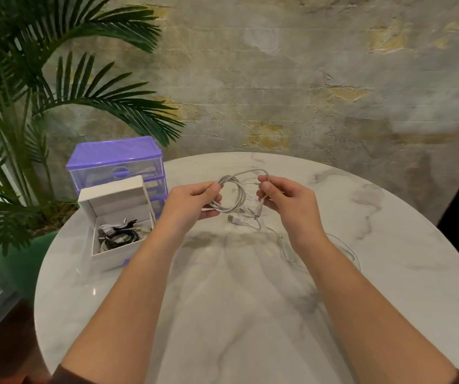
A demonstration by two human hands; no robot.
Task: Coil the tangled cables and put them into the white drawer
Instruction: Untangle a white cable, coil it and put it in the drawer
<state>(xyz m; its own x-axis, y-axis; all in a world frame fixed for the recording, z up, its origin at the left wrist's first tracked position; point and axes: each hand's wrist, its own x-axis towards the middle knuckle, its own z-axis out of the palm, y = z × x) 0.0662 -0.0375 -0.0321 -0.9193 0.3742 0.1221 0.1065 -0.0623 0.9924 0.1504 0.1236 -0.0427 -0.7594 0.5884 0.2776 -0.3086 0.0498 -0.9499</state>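
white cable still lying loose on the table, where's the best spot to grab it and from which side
Pinch the loose white cable just behind its USB plug, coming from above. That end lies flat on the marble table between the hands, clear of the coil; the rest trails off under the right hand and wrist.

A round white marble table (250, 314) fills the near middle; at its far left edge stands a purple drawer unit (116, 159) with clear fronts; a palm plant (42, 79) in a green pot (15, 261) rises at the left; a weathered plaster wall (305, 79) runs behind.
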